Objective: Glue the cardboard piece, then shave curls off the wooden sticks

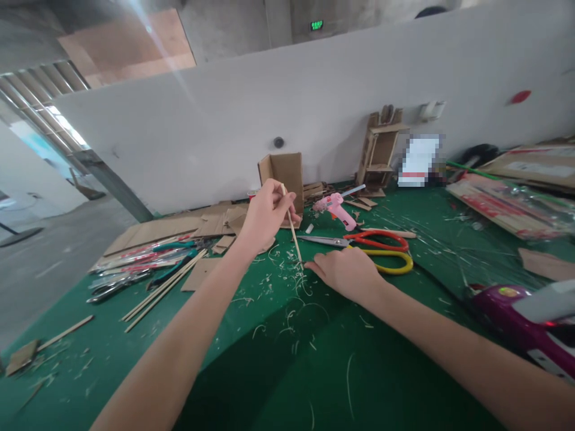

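My left hand is closed around the upper part of a thin wooden stick, which slants down toward the table. At the stick's lower end, the fingers of my right hand are pinched together; anything small between them is too blurred to name. Curled pale shavings lie scattered under both hands. Just beyond my right hand are scissors with one red and one yellow handle loop. A pink glue gun rests behind the scissors, and a folded cardboard piece stands behind my left hand.
Several wooden sticks, teal-handled pliers and cardboard pieces lie at left. A small cardboard shelf and a lit screen stand against the white wall. Plastic packs and a purple device occupy the right.
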The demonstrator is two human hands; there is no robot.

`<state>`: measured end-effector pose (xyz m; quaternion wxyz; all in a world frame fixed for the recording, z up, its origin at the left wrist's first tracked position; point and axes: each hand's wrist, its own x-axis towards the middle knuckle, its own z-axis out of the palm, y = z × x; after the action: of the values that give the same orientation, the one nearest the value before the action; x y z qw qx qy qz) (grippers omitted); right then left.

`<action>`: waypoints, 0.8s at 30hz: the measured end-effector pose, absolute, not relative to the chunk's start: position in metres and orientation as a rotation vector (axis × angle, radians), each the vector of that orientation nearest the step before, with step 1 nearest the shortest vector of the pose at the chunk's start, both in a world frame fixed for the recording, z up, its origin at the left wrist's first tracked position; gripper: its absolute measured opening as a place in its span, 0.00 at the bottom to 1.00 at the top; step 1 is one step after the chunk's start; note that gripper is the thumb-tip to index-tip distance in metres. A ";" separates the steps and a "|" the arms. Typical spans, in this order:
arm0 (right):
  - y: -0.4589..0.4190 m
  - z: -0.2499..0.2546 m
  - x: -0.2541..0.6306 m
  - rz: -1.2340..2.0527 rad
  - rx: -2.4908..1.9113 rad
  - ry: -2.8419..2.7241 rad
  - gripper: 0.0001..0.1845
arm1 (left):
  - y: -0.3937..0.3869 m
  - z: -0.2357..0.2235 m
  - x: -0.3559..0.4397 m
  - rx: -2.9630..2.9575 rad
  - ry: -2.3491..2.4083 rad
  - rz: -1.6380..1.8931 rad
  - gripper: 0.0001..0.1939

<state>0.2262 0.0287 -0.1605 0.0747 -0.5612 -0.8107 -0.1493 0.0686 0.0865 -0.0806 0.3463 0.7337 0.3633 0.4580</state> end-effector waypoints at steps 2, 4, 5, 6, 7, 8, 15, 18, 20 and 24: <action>0.031 -0.157 0.226 -0.482 -1.687 -2.375 0.28 | 0.087 -0.080 0.069 1.901 0.932 1.184 0.08; 0.034 -0.152 0.226 -0.497 -1.718 -2.284 0.28 | 0.087 -0.079 0.069 1.895 0.929 1.178 0.08; 0.035 -0.151 0.226 -0.487 -1.730 -2.257 0.28 | 0.087 -0.079 0.068 1.890 0.934 1.175 0.08; 0.036 -0.150 0.226 -0.470 -1.732 -2.257 0.28 | 0.088 -0.079 0.068 1.886 0.941 1.173 0.08; 0.035 -0.151 0.227 -0.451 -1.729 -2.283 0.28 | 0.088 -0.080 0.067 1.881 0.949 1.176 0.08; 0.034 -0.152 0.227 -0.433 -1.719 -2.331 0.28 | 0.089 -0.080 0.067 1.878 0.959 1.180 0.08; 0.027 -0.150 0.229 -0.420 -1.700 -2.441 0.28 | 0.088 -0.079 0.066 1.890 0.944 1.172 0.09; 0.033 -0.146 0.230 -0.462 -1.732 -2.297 0.27 | 0.090 -0.080 0.066 1.892 0.930 1.177 0.09; 0.034 -0.148 0.231 -0.452 -1.720 -2.318 0.27 | 0.091 -0.081 0.066 1.881 0.938 1.190 0.09; 0.027 -0.155 0.233 -0.416 -1.641 -2.535 0.26 | 0.092 -0.080 0.065 1.821 1.011 1.193 0.09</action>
<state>0.2327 0.0275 -0.1545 0.0466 -0.5379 -0.8307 -0.1362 0.0653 0.0916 -0.0803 0.3621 0.7071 0.3927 0.4633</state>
